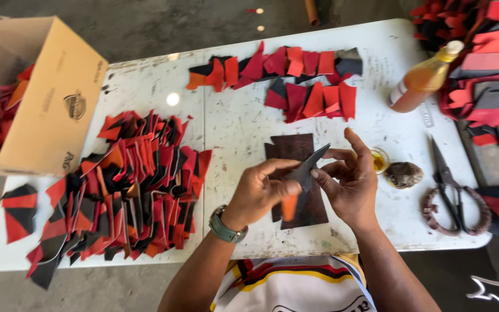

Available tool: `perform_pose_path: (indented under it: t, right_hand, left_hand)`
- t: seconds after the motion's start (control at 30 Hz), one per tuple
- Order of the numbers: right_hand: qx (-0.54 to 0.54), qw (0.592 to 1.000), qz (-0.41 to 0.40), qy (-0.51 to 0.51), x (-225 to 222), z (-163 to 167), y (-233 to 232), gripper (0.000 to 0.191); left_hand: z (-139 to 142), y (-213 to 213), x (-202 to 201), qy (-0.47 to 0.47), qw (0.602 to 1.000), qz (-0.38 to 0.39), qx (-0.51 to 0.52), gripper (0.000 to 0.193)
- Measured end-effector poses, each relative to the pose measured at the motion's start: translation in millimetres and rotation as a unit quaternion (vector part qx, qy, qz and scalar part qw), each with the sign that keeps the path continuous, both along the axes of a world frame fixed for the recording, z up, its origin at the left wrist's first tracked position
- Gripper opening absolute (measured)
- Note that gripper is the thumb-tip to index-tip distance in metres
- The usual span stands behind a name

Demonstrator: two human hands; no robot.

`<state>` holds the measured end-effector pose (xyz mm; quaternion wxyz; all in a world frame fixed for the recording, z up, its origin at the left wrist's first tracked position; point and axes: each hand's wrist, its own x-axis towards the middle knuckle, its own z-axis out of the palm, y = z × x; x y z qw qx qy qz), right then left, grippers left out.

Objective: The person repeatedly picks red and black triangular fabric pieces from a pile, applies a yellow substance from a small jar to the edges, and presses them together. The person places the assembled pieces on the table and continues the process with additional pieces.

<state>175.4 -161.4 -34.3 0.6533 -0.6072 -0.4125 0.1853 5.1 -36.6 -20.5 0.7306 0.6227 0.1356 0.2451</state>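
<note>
Grey piece [310,166] (both hands pinching)

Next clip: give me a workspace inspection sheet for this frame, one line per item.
Surface: white folding table, stained and scuffed.
Job's things: dark grey leather piece pinched between both hands; dark brown mat beneath.
Clutter: large pile of red and black cut pieces, rows of joined pieces, orange liquid bottle, small glue dish, sponge lump, scissors, cardboard box.
Hands: left hand and right hand both grip the piece; green watch on left wrist.
Cables: nothing seen.
Surroundings: concrete floor, more stacked pieces at right.
</note>
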Motion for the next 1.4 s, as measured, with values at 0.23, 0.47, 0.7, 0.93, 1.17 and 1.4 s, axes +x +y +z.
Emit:
perform_pose_path:
  t: [0.23, 0.47, 0.7, 0.93, 1.17, 1.4]
  right_hand:
    - [-0.002, 1.0, 0.008, 0.025, -3, -13, -13, 0.077]
    - [-0.024, 0.998, -0.033, 0.048, 1, -25, 2, 0.088]
    - [-0.003, 0.987, 0.105, 0.122, 15, -6, 5, 0.099]
    - [-0.001, 0.995, -0.058, -0.077, 13, -3, 10, 0.068]
    - [0.003, 0.99, 0.127, 0.063, 21, 29, -25, 0.072]
    - [-0.046, 0.997, 0.012, 0.06, 4, 13, -14, 0.072]
  left_hand:
    - [-37, -46, 40, -0.08, 0.995, 0.032, -0.059, 0.04]
    - [-39, -50, 31, -0.132, 0.987, 0.06, 0.07, 0.055]
    - [-73, -26, 22, -0.123, 0.983, 0.054, -0.125, 0.036]
    - [-89, -22, 16, -0.152, 0.949, 0.024, -0.275, 0.038]
    - [-96, -2, 16, -0.084, 0.984, 0.093, -0.125, 0.031]
    - [-74, -8, 11, -0.167, 0.969, -0.056, -0.174, 0.029]
